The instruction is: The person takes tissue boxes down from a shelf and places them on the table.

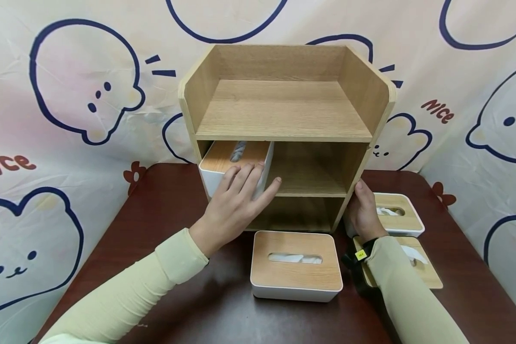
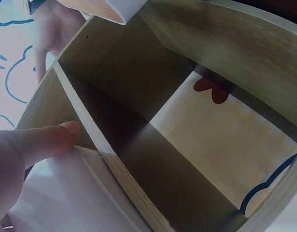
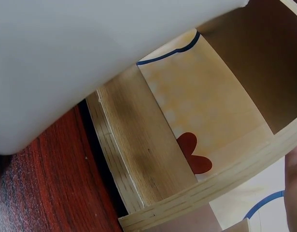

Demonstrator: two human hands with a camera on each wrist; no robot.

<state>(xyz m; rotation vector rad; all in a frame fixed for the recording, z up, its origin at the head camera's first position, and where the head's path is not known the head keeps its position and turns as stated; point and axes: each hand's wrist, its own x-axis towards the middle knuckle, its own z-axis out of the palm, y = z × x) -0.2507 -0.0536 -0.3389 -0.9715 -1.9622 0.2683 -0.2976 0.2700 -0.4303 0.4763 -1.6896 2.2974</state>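
A white tissue box with a wood-look lid (image 1: 221, 155) sits in the left part of the shelf's middle compartment, its front end sticking out. My left hand (image 1: 234, 203) lies against its lid edge and front with straight fingers, the thumb stretched to the right. That thumb (image 2: 56, 140) touches the white box wall (image 2: 76, 193) in the left wrist view. My right hand (image 1: 364, 210) rests along the outside of the small wooden shelf's right panel (image 1: 356, 172), fingers extended. In the right wrist view only part of the right hand (image 3: 294, 188) shows, beyond the panel.
Another tissue box (image 1: 296, 286) stands in front of the shelf on the dark red table (image 1: 189, 306). Two more, a tissue box (image 1: 397, 220) and a tissue box (image 1: 427, 272), stand right of the shelf, partly behind my right arm. A patterned cloth (image 1: 111, 167) hangs behind.
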